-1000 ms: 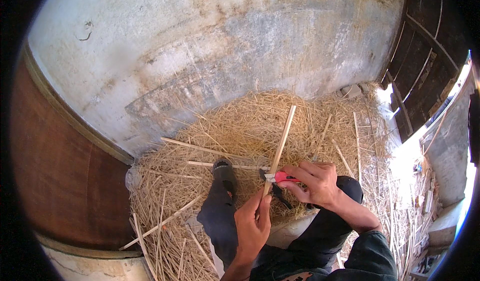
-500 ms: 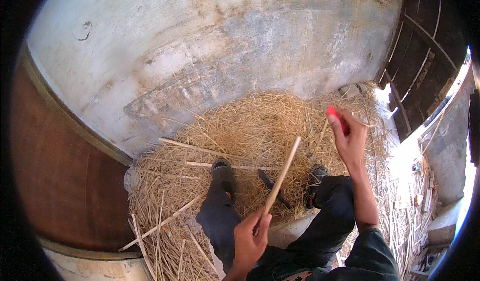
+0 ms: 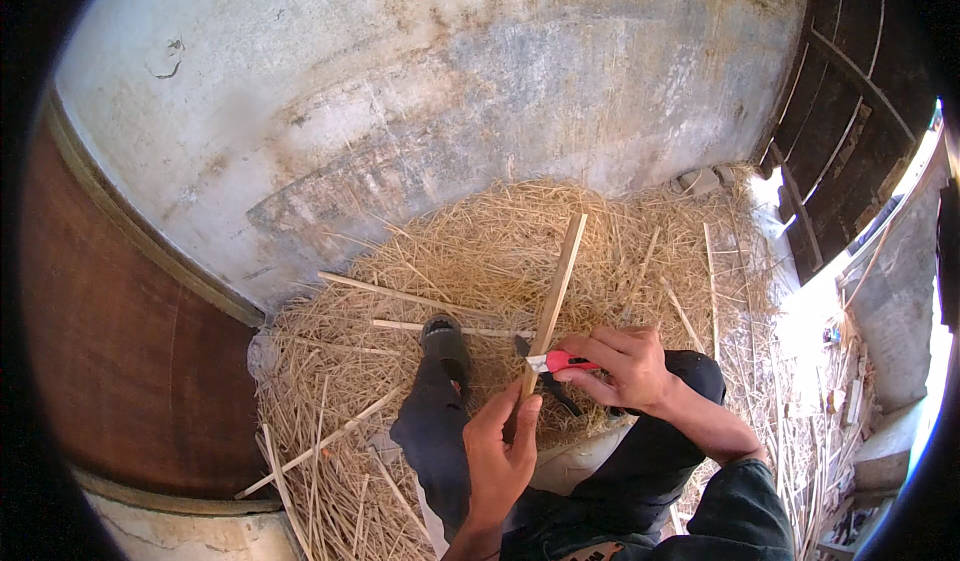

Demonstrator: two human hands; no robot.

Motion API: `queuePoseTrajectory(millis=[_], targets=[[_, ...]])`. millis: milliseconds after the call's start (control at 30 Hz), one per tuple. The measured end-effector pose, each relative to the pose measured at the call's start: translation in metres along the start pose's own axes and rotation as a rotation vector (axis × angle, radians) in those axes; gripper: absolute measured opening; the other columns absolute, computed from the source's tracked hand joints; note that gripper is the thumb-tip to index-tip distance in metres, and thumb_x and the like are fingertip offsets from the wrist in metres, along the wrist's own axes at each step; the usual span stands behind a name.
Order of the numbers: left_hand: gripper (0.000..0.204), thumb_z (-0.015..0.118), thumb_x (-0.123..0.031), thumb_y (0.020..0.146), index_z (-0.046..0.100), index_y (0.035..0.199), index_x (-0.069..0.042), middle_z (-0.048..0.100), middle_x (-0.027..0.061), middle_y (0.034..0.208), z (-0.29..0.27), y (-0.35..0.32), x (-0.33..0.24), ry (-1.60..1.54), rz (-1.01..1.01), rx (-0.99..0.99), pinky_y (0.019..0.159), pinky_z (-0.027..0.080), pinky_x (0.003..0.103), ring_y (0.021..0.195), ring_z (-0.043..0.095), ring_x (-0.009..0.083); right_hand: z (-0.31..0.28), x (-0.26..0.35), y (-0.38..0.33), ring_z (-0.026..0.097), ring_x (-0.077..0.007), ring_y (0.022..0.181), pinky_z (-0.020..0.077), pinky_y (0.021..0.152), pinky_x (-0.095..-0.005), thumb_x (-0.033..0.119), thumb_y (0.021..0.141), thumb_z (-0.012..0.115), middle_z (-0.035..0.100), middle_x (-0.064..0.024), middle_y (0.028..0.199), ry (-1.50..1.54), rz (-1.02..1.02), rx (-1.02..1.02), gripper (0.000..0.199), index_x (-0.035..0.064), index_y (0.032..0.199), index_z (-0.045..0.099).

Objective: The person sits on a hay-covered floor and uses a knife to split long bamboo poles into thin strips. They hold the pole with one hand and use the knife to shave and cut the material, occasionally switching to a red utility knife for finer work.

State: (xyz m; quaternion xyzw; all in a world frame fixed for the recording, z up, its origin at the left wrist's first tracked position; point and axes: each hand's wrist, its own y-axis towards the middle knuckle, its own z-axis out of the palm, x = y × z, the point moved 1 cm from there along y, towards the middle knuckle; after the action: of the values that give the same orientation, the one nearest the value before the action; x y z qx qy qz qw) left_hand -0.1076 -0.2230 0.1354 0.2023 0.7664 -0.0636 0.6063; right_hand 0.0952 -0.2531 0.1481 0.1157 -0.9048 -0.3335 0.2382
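My left hand (image 3: 500, 453) is closed round the lower end of a pale wooden stick (image 3: 560, 283), which slants up and away over the shavings. In my right hand (image 3: 632, 369) is a red utility knife (image 3: 570, 361), gripped by its handle. Its short blade (image 3: 538, 363) lies against the stick just above my left fingers. Behind the stick and the knife, a dark blade-like tool (image 3: 562, 393) lies on the floor between my feet, partly hidden.
A thick heap of straw-coloured shavings (image 3: 500, 231) spreads over the floor around my feet. Loose strips (image 3: 345, 431) lie at the left. A stained wall (image 3: 450, 111) rises in front, a brown panel (image 3: 150, 351) stands at the left, and dark boards (image 3: 850, 81) are at the right.
My right hand has come down and left, bringing the knife blade onto the stick. The stick has tilted more upright and its far end has moved away from me.
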Motion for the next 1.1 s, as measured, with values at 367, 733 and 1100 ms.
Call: queuePoseTrajectory(millis=[367, 733, 1100], targets=[[0.024, 0.066, -0.012, 0.098, 0.069, 0.116, 0.003, 0.054, 0.0051, 0.068, 0.000, -0.002, 0.004, 0.066, 0.055, -0.032, 0.050, 0.035, 0.027, 0.057, 0.043, 0.0067, -0.005, -0.010, 0.003, 0.066, -0.0212, 0.057, 0.0500, 0.048, -0.0334, 0.030, 0.085, 0.078, 0.070, -0.0025, 0.078, -0.026, 0.131, -0.061, 0.022, 0.0160, 0.102, 0.075], [0.029, 0.069, -0.017, 0.096, 0.070, 0.116, 0.004, 0.069, 0.0093, 0.085, -0.016, -0.030, 0.022, 0.096, -0.100, 0.056, 0.058, 0.044, 0.025, 0.069, 0.056, 0.0068, -0.043, -0.071, 0.019, 0.047, -0.0103, 0.058, 0.0390, 0.055, -0.0288, 0.027, 0.095, 0.069, 0.059, -0.0038, 0.065, 0.091, 0.658, -0.312, 0.027, 0.0033, 0.108, 0.070], [0.026, 0.075, -0.016, 0.093, 0.071, 0.111, 0.002, 0.060, 0.0004, 0.077, -0.008, -0.010, 0.008, 0.056, -0.028, -0.014, 0.053, 0.037, 0.024, 0.063, 0.047, 0.0036, -0.008, -0.039, 0.013, 0.058, -0.0047, 0.076, 0.0472, 0.068, -0.0235, 0.017, 0.091, 0.075, 0.067, 0.0018, 0.081, 0.716, 0.714, -0.050, 0.020, 0.0006, 0.102, 0.073]])
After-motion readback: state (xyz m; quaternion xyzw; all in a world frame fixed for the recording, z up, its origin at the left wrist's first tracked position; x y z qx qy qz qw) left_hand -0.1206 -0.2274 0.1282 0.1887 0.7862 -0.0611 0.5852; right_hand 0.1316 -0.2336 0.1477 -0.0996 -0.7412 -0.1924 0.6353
